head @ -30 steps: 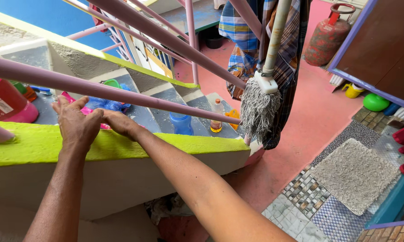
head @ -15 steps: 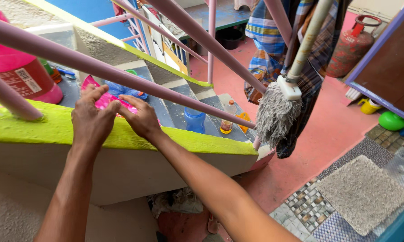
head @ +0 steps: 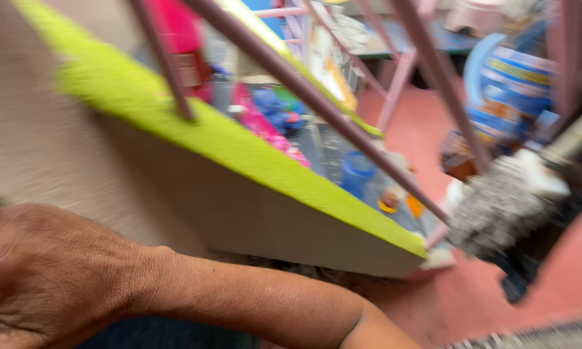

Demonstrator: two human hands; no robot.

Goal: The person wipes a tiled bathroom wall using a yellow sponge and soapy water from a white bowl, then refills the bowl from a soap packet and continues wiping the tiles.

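**Head view: hand low and clear of the green ledge, nothing seen in its grip**

The head camera's picture was badly smeared and tilted, so only the larger shapes could be read. One hand, taken to be the right hand (head: 52,278) because its forearm ran off toward the lower right of the frame, filled the lower left corner with its back turned up. Its fingers were cut off by the left and bottom edges. Whether the grip was open or closed could not be told, and no object showed in it. The left hand was not in the picture.

The nearest thing to the hand was the green ledge (head: 252,155), a painted strip running from the upper left down to the right of centre on top of a pale wall. The hand lay below that wall and apart from the ledge, touching nothing that could be seen.

Pink railing bars (head: 317,103) slanted over the ledge. Behind them, in the upper middle, lay a pink bundle (head: 265,126), too blurred to name further, with a blue cup (head: 355,171) lower and to its right and a red jug (head: 175,39) at the top. A grey mop head (head: 498,207) hung at the right above the red floor (head: 472,297).

Judging by this, no work on the ledge was under way: the things behind the bars sat unheld, and any handling of them was left to do.
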